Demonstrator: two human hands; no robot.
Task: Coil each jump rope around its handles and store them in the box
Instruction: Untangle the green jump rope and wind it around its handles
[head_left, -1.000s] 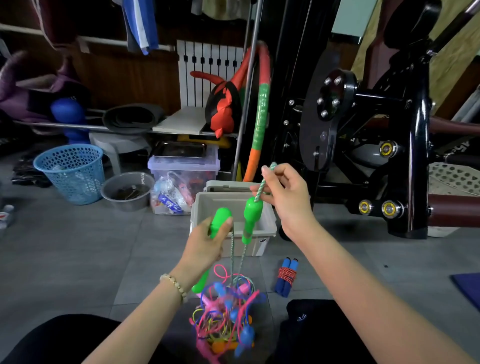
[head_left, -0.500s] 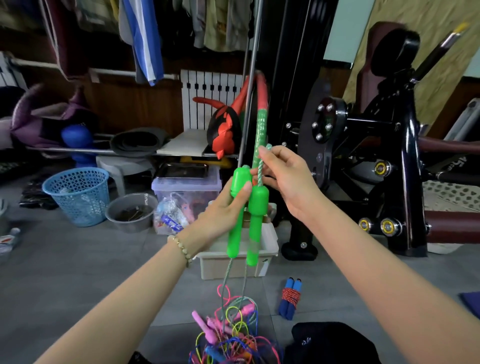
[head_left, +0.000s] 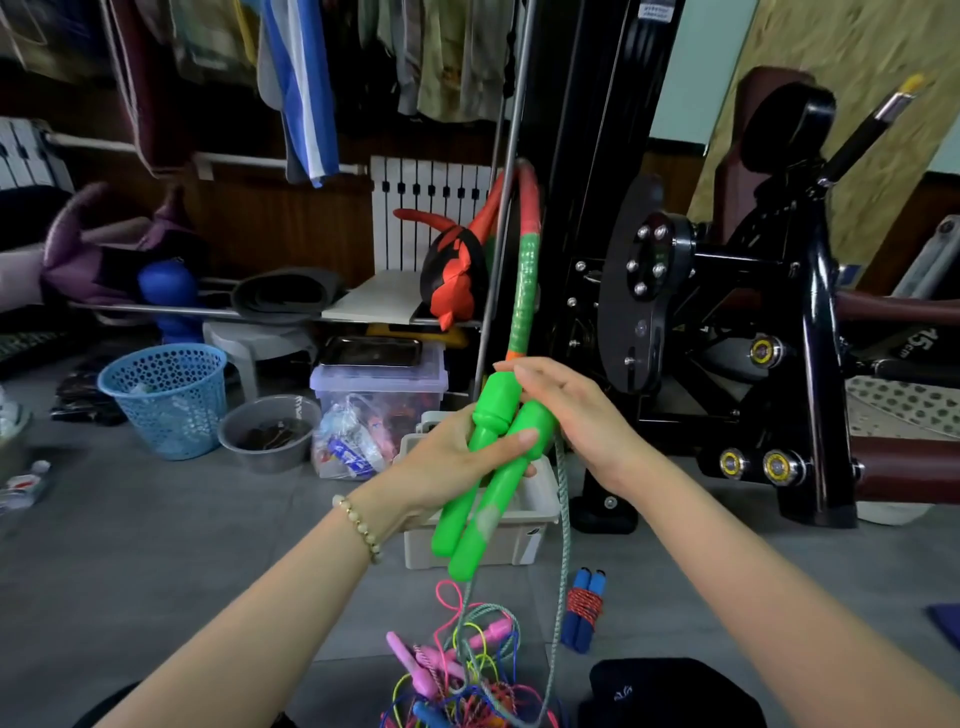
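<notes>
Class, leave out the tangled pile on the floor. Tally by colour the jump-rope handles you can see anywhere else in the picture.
Green handles: 2, both gripped in the left hand
Dark blue handles: 2, lying on the floor with their rope coiled round them
Total: 4

Bare floor lies left of the box, a black machine right, a clear bin behind

Grey tiled floor; white radiator on brown wall; black gym machine right; clothes hanging above.
</notes>
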